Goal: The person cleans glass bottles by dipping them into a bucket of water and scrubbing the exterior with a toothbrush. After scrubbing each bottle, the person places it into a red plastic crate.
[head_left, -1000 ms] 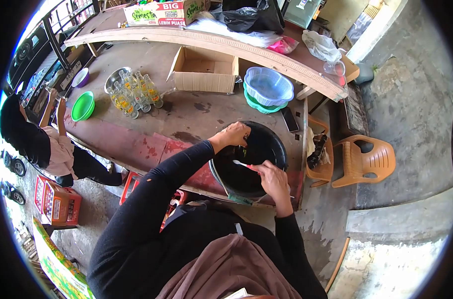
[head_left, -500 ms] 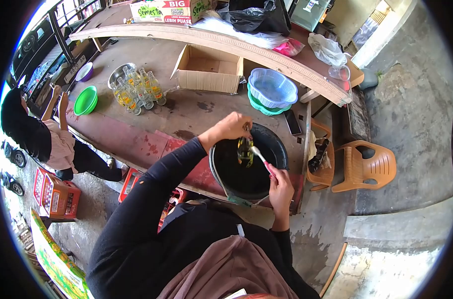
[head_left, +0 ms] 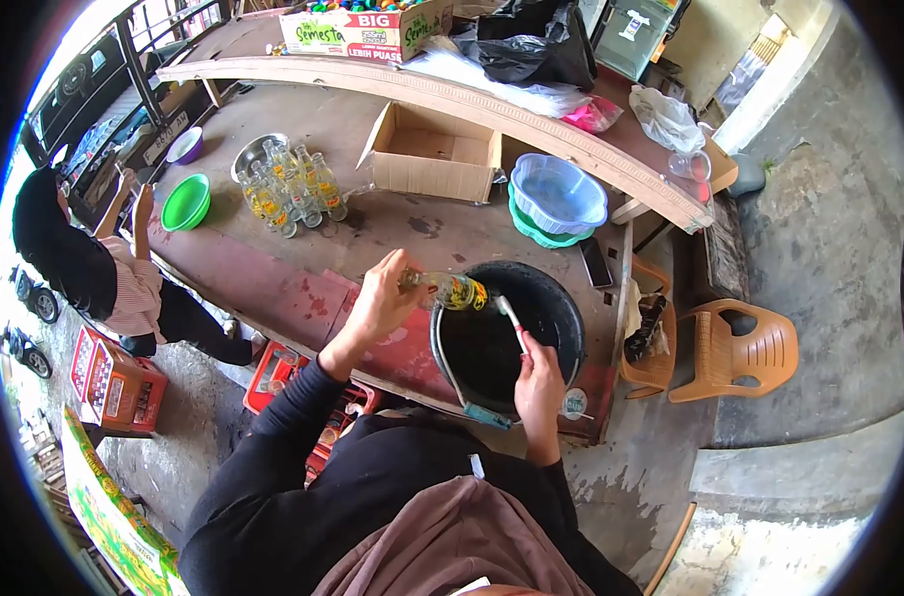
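Note:
My left hand (head_left: 382, 295) is closed around the neck of a glass bottle (head_left: 459, 292) with a yellow and red label. The bottle lies nearly level over the left part of a black bucket (head_left: 568, 333) of dark liquid. In my right hand (head_left: 539, 385) is a small brush (head_left: 517, 328) with a pinkish-red handle, its white head right at the bottle's base. On the table behind, several similar glass bottles (head_left: 293, 187) stand grouped against a metal bowl (head_left: 248, 159).
An open cardboard box (head_left: 430, 179) and stacked blue and green plastic baskets (head_left: 559, 194) stand behind the bucket. A phone (head_left: 596, 263) lies right of it. A green basin (head_left: 186, 203) sits left, near another person (head_left: 84, 248). Red crates (head_left: 116, 382) and an orange chair (head_left: 735, 348) flank the table.
My left hand has moved left and down, turning the bottle from upright to nearly level. The right hand has shifted slightly left and down with the brush. The camera view has shifted a little.

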Tool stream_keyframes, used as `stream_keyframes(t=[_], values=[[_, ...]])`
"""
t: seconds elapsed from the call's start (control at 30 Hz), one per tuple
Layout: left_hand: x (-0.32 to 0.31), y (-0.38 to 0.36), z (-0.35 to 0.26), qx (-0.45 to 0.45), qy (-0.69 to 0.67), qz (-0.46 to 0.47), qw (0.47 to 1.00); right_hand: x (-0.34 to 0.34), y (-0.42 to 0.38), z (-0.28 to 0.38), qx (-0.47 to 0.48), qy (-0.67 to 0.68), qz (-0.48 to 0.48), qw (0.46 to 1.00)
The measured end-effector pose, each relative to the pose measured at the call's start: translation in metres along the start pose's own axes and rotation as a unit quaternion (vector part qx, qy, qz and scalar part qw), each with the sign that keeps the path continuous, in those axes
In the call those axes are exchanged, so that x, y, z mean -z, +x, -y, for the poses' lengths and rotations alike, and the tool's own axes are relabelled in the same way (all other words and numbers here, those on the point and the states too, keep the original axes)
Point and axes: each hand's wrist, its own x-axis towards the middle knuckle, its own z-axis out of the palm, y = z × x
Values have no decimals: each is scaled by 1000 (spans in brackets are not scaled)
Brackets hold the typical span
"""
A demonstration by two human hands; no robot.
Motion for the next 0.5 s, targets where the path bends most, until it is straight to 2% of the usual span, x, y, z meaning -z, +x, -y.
stream_keyframes(t=[0.07, 0.13, 0.2, 0.27, 0.33, 0.4, 0.47, 0.5], values=[[9, -14, -4, -4, 26, 2, 1000, 1, 4, 10, 10, 25, -14, 1000], [12, -29, -4, 12, -36, -13, 999, -2, 4, 24, 69, 77, -23, 994], [18, -40, -7, 23, -23, -15, 999, -9, 2, 29, 83, 92, 11, 992], [23, -51, -9, -18, 43, -31, 998, -14, 5, 16, 51, 19, 11, 998], [22, -67, 7, -39, 58, -35, 997, -13, 10, 5, -37, -56, 36, 997], [15, -77, 16, -63, 76, -37, 994, -7, 10, 13, -2, -40, 6, 999], [12, -87, 19, -107, 47, -64, 991, 2, 6, 34, 75, 39, 10, 996], [13, -91, 18, -106, 46, -60, 991, 5, 4, 39, 98, 51, 41, 993]])
